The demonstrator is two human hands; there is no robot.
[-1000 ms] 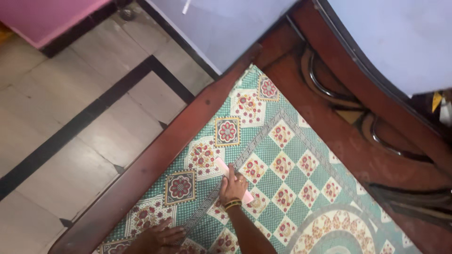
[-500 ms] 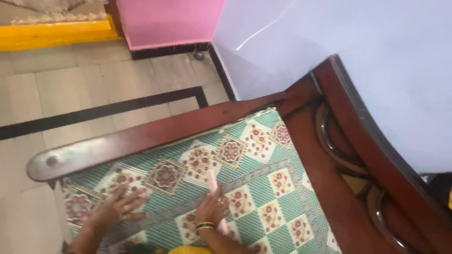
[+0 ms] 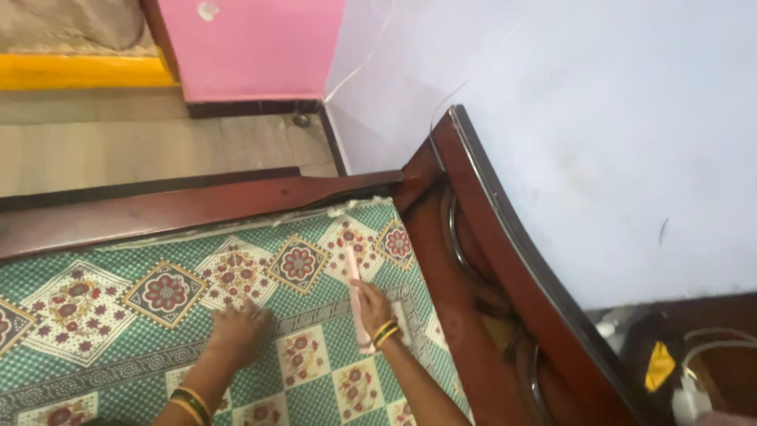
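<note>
**First onlooker:** As it lies from the left, item one: patterned bedsheet (image 3: 118, 315), green check with flowered diamonds, spread flat over the mattress. Item two: left hand (image 3: 236, 331), palm down, fingers spread wide, holding nothing, pressed on the sheet. My reading is that it pins the cloth so it cannot creep.

**Second onlooker:** Item three, just right of that: right hand (image 3: 371, 304), closed about the lower part of a pink flat stick (image 3: 352, 276). Stick lies long-ways on the sheet, its free end pointing toward the bed's far rail. Laid flat like that, it looks to me like a smoothing tool, pressed against the cloth. Bangles on both wrists.

**First onlooker:** Around them: dark wooden side rail (image 3: 197, 209) along the sheet's far edge, touching it; a pale frayed strip shows where cloth meets wood near the corner. Beyond the rail, tiled floor (image 3: 158, 150), a yellow step (image 3: 79, 71), a pink wall panel (image 3: 252, 47).

**Second onlooker:** Right of the hands: curved wooden headboard (image 3: 505, 229) against a pale lilac wall (image 3: 591, 118). Headboard stands close beside the right hand, so the corner is tight there. Far right, low down: dark clutter with a yellow piece and white cable (image 3: 710, 347), too blurred to tell further.
</note>
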